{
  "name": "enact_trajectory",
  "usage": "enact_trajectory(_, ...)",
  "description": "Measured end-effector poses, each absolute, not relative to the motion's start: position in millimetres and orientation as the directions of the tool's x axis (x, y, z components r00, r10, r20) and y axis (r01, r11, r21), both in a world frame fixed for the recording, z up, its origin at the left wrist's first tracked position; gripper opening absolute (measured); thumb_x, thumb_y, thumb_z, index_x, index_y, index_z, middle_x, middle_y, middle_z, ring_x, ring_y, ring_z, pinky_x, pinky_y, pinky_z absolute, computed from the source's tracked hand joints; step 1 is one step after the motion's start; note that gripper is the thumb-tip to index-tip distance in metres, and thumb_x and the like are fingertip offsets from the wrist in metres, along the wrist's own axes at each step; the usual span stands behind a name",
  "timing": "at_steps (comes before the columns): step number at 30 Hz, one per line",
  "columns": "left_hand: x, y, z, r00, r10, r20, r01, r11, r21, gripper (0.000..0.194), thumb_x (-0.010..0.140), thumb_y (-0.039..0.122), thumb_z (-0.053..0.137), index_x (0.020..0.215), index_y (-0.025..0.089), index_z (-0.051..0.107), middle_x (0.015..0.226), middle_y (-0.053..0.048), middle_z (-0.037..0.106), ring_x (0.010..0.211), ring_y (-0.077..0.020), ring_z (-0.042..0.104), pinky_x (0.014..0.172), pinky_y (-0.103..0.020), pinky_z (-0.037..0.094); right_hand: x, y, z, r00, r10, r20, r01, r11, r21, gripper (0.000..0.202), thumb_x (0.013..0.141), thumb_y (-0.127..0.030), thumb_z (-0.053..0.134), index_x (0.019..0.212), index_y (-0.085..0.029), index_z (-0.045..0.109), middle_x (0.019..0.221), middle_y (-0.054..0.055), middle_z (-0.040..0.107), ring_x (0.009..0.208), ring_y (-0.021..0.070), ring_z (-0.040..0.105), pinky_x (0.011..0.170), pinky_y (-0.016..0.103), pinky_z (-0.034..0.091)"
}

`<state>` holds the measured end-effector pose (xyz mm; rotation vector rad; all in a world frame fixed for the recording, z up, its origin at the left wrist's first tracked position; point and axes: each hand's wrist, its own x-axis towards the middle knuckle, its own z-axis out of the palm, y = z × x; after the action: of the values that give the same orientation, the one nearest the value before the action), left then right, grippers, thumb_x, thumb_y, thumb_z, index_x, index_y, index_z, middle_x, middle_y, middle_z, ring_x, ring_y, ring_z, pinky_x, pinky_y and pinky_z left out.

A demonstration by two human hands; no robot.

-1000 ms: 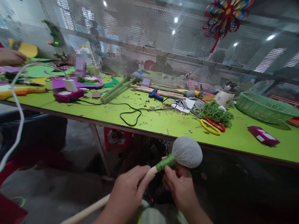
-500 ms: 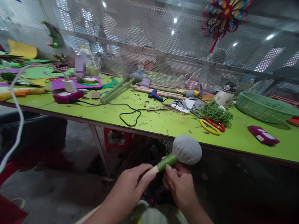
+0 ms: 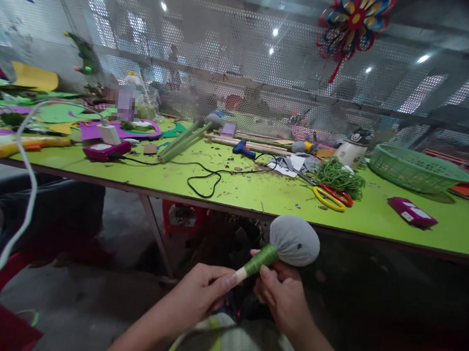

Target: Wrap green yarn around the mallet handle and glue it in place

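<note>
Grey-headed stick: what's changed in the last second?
The grey head has turned, showing a dark spot; the stick no longer shows its lower end. Another person's hand is gone from the picture's left. Left hand stays on the stick, right hand at the green wrap.

1. Stick [image 3: 240, 275]: pale, one short bare length showing between my left fingers [image 3: 221, 288] and the binding; held slanting, rising to the right.
2. Green binding [image 3: 261, 260]: fine thread in close turns, wound around the stick directly below the head; pinched by my right fingers [image 3: 269, 279].
3. Head [image 3: 294, 238]: rounded, light grey cloth, gathered in creases toward the binding, one small dark spot on its face; uppermost, near the front edge of my worktop [image 3: 237, 192].
</note>
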<state>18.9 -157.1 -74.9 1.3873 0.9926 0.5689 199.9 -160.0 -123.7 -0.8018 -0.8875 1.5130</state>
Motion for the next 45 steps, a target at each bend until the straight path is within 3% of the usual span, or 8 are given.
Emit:
enact_trajectory(6, 29.7, -160.1, -89.9, 0.589, 0.709, -0.389, -0.048, 0.511, 0.858, 0.042, 0.086, 0.052, 0.046, 0.089, 0.014, 0.061, 0.045, 0.008, 0.04, 0.032, -0.0034, 0.018, 0.031, -0.018, 0.01, 200.9, -158.3, -115.9, -0.104, 0.994, -0.015, -0.492, -0.065, -0.868, 0.03, 0.08, -0.031, 0.068, 0.105, -0.015, 0.066, 0.041, -0.013, 0.026, 0.039, 0.0049, 0.018, 0.04, 0.019, 0.028)
enact_trajectory(12, 36.6, -163.1, -92.7, 0.522, 0.803, -0.287, -0.009, 0.341, 0.94, 0.037, 0.083, 0.047, 0.056, 0.101, 0.015, 0.057, 0.043, 0.012, 0.037, 0.032, -0.0027, 0.02, 0.031, -0.015, 0.015, 200.5, -156.3, -117.9, -0.134, 0.99, -0.039, -0.494, -0.101, -0.863, 0.032, 0.082, -0.03, 0.067, 0.108, -0.013, 0.063, 0.04, -0.013, 0.025, 0.039, 0.0047, 0.017, 0.04, 0.019, 0.026)
enact_trajectory(18, 28.2, -160.4, -92.4, 0.53, 0.801, -0.279, 0.117, 0.257, 0.959, 0.044, 0.085, 0.048, 0.051, 0.109, 0.013, 0.06, 0.047, 0.011, 0.03, 0.037, -0.005, 0.021, 0.034, -0.017, 0.015, 208.9, -153.5, -119.4, -0.212, 0.974, -0.083, -0.408, -0.165, -0.898, 0.025, 0.079, -0.036, 0.068, 0.089, -0.013, 0.063, 0.04, -0.014, 0.024, 0.038, 0.004, 0.016, 0.039, 0.019, 0.022)
enact_trajectory(24, 27.0, -155.7, -102.7, 0.382, 0.918, -0.11, 0.319, -0.02, 0.947, 0.033, 0.085, 0.037, 0.052, 0.104, 0.015, 0.068, 0.075, -0.001, 0.063, 0.067, -0.0148, 0.051, 0.062, -0.022, 0.039, 220.5, -155.0, -114.3, -0.156, 0.979, -0.13, 0.009, -0.131, -0.991, 0.033, 0.081, -0.044, 0.062, 0.07, -0.013, 0.061, 0.044, -0.009, 0.031, 0.038, 0.0047, 0.021, 0.037, 0.02, 0.014)
enact_trajectory(28, 26.6, -157.6, -106.0, 0.342, 0.937, -0.067, 0.411, -0.085, 0.907, 0.034, 0.087, 0.036, 0.048, 0.109, 0.02, 0.068, 0.082, -0.003, 0.069, 0.077, -0.0203, 0.058, 0.076, -0.026, 0.042, 224.0, -157.7, -111.2, -0.14, 0.989, -0.044, 0.149, -0.023, -0.989, 0.032, 0.084, -0.043, 0.058, 0.072, -0.013, 0.064, 0.048, -0.007, 0.032, 0.042, 0.0061, 0.023, 0.039, 0.022, 0.014)
enact_trajectory(35, 27.1, -159.9, -95.8, 0.404, 0.909, -0.106, 0.31, -0.026, 0.95, 0.038, 0.086, 0.038, 0.049, 0.113, 0.017, 0.066, 0.08, -0.003, 0.067, 0.071, -0.0177, 0.053, 0.062, -0.023, 0.04, 222.2, -158.3, -120.2, -0.211, 0.973, -0.089, -0.115, -0.115, -0.987, 0.031, 0.085, -0.042, 0.058, 0.073, -0.013, 0.061, 0.042, -0.01, 0.031, 0.038, 0.0048, 0.021, 0.038, 0.021, 0.015)
enact_trajectory(39, 28.8, -160.3, -93.8, 0.438, 0.874, -0.212, 0.223, 0.123, 0.967, 0.041, 0.085, 0.042, 0.053, 0.111, 0.012, 0.065, 0.061, 0.003, 0.051, 0.05, -0.0081, 0.031, 0.045, -0.019, 0.022, 218.6, -156.4, -128.4, -0.227, 0.966, -0.121, -0.303, -0.188, -0.934, 0.026, 0.083, -0.038, 0.063, 0.074, -0.014, 0.057, 0.039, -0.013, 0.028, 0.035, 0.0033, 0.016, 0.038, 0.02, 0.015)
enact_trajectory(45, 20.1, -161.6, -92.9, 0.576, 0.733, -0.361, 0.068, 0.397, 0.915, 0.038, 0.085, 0.046, 0.052, 0.097, 0.013, 0.064, 0.044, 0.01, 0.037, 0.034, -0.0039, 0.019, 0.034, -0.018, 0.012, 218.1, -157.8, -126.0, -0.225, 0.972, -0.065, -0.354, -0.143, -0.924, 0.032, 0.08, -0.033, 0.067, 0.104, -0.014, 0.06, 0.041, -0.014, 0.027, 0.036, 0.0045, 0.017, 0.038, 0.019, 0.021)
